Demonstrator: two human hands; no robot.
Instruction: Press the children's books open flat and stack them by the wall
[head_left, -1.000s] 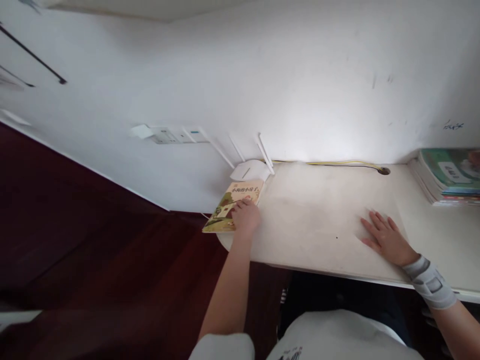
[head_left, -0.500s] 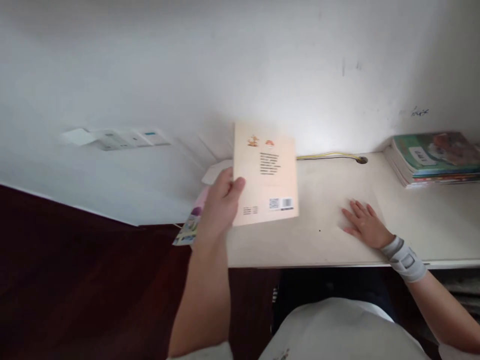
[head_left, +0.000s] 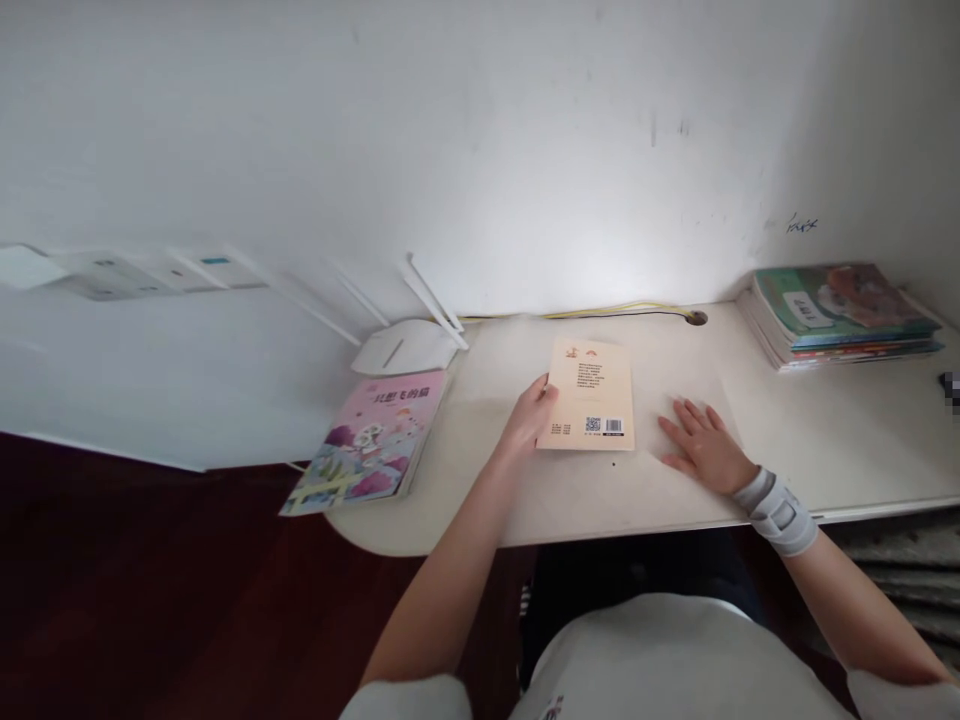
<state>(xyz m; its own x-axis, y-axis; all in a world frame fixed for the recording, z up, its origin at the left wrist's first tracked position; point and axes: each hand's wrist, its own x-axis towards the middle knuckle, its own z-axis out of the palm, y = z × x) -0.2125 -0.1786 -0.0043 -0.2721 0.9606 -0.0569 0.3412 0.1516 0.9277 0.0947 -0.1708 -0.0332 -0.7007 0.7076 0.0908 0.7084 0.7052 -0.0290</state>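
The beige book [head_left: 589,395] is near the centre of the frame, back cover up, with the printed codes along its lower edge. It is on or just above the desk [head_left: 480,510]; which of the two cannot be determined. The left hand [head_left: 532,412] grips the left edge of the beige book, thumb on the cover and fingers closed around the side, fingertips hidden below. The right hand [head_left: 705,445] lies palm down on the desk, right of the beige book and apart from it, fingers spread and grasping nothing. A grey brace [head_left: 784,512] encircles the right wrist.

The pink book [head_left: 375,435] lies at left of centre, its lower left corner overhanging the desk, just below the router [head_left: 409,346]. A book stack [head_left: 840,315] sits at the right.
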